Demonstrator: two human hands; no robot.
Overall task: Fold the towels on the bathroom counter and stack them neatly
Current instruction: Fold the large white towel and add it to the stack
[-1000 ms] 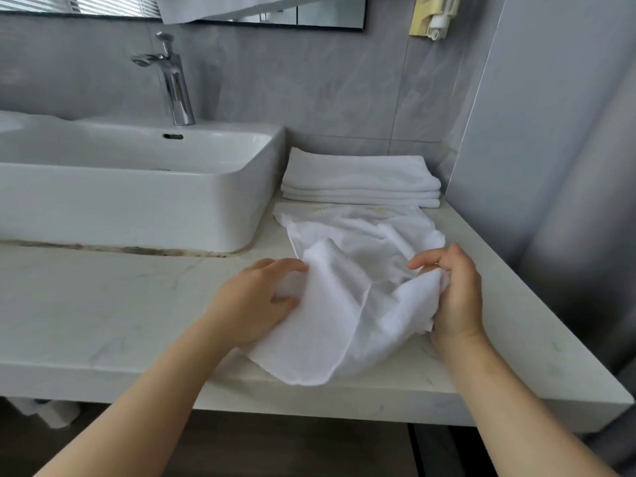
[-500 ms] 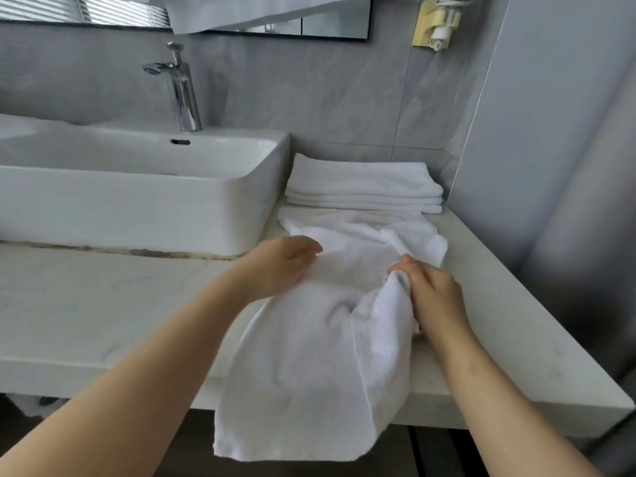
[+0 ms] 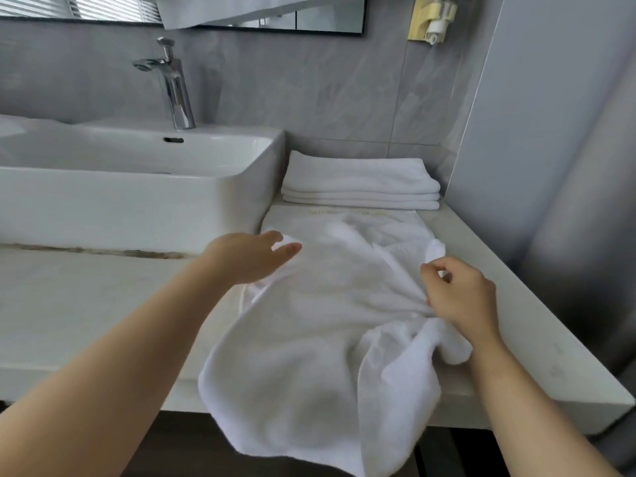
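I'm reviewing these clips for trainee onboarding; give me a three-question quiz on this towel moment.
1. True or false: the folded stack sits behind the loose towel, against the wall.
2. Which hand pinches the loose towel?
A. left hand
B. right hand
C. neither
3. Fill in: the loose towel's near end hangs over the edge of the ____.

Key: 1 true; 2 B; 3 counter

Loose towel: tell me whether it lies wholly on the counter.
No, the loose towel hangs over the counter's front edge.
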